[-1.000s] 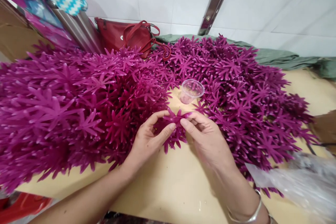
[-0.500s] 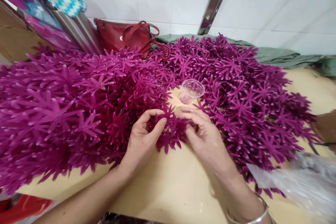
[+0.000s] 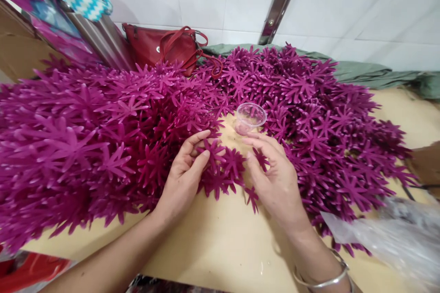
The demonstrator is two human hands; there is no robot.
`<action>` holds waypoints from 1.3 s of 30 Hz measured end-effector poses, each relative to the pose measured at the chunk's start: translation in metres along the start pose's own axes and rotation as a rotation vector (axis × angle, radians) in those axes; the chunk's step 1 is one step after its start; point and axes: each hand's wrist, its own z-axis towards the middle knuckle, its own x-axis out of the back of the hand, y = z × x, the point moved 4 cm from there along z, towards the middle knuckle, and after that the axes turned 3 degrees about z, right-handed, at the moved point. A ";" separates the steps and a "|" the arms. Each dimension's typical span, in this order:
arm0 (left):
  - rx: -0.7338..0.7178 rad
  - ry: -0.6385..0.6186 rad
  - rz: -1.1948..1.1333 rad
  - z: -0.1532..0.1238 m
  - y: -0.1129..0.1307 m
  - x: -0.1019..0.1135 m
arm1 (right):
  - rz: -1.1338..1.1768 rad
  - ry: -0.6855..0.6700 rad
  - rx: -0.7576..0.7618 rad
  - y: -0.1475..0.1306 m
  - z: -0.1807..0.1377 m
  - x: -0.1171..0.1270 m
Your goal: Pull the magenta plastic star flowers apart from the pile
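Purple artificial leaf sprigs are between my hands, above a tan work surface (image 3: 209, 238). My left hand (image 3: 182, 174) is closed, its thumb and index finger at a purple leaf sprig (image 3: 215, 153); the exact grip point is hidden. To the right, my right hand (image 3: 277, 174) has its thumb and fingers apart, with a small purple leaf (image 3: 261, 159) showing in the gap. Whether that leaf touches the fingers is unclear. Another small leaf (image 3: 252, 198) hangs below my right thumb. Just beyond my right fingertips stands a clear plastic cup (image 3: 251, 115).
Large heaps of purple leaves lie left (image 3: 85, 146) and right (image 3: 319, 123). Behind them are a red handbag (image 3: 151, 46) and green cloth (image 3: 360, 73) along a tiled wall. A clear plastic bag (image 3: 385, 238) lies at right, something red (image 3: 37, 270) at lower left.
My hands have moved slightly apart, the left one leftward and the right one rightward. The purple leaves between them are more spread out, and small leaves now show beside my right hand.
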 end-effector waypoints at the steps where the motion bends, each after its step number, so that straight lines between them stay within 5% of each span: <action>1: 0.013 0.004 -0.013 0.001 -0.001 0.000 | -0.007 0.000 0.006 -0.002 0.000 0.000; 12: 0.092 0.037 0.099 -0.004 0.005 -0.005 | 0.481 -0.213 -0.302 -0.001 -0.008 -0.021; 21: 0.102 -0.063 0.155 -0.003 0.004 -0.010 | 0.904 -0.102 -0.591 0.012 -0.007 -0.020; 26: 0.095 0.006 0.190 -0.002 0.004 -0.004 | 0.756 -0.031 -0.526 0.013 -0.003 -0.012; 31: 0.063 -0.045 0.201 -0.004 0.009 -0.010 | 0.680 -0.181 -0.527 0.013 -0.007 -0.023; 36: 0.095 0.006 0.172 -0.001 0.003 -0.005 | 0.671 0.102 -0.505 0.023 -0.002 -0.008; 39: 0.095 0.033 0.059 0.002 -0.001 -0.001 | 0.582 0.095 -0.465 0.024 0.001 -0.002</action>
